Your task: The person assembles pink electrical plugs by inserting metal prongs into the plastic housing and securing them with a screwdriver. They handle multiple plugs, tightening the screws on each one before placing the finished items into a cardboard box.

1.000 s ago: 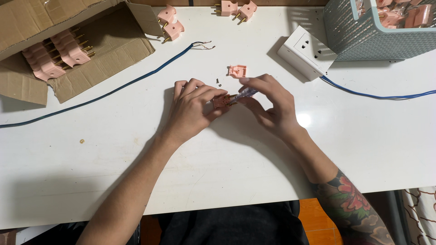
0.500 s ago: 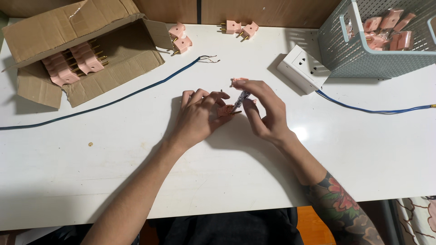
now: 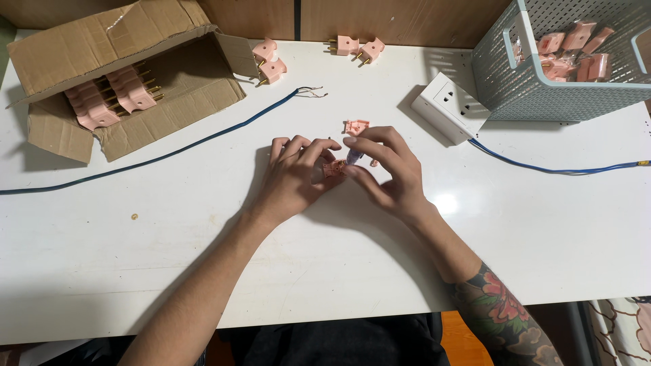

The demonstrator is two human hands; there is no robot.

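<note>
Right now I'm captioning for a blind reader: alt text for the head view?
Two hands, left hand and right hand, meet over a white table, holding a small pink plug part between the fingertips. A cardboard box of pink plugs sits far left, a grey basket far right.

A single head-worn camera looked almost straight down from above the seated person onto the flat white table (image 3: 135,271), close enough that both forearms filled the lower frame. It faced forward toward the brown wooden wall (image 3: 380,17) at the table's far edge. The open brown cardboard box (image 3: 169,102) lay upper left, the pale grey perforated plastic basket (image 3: 515,88) upper right.
</note>
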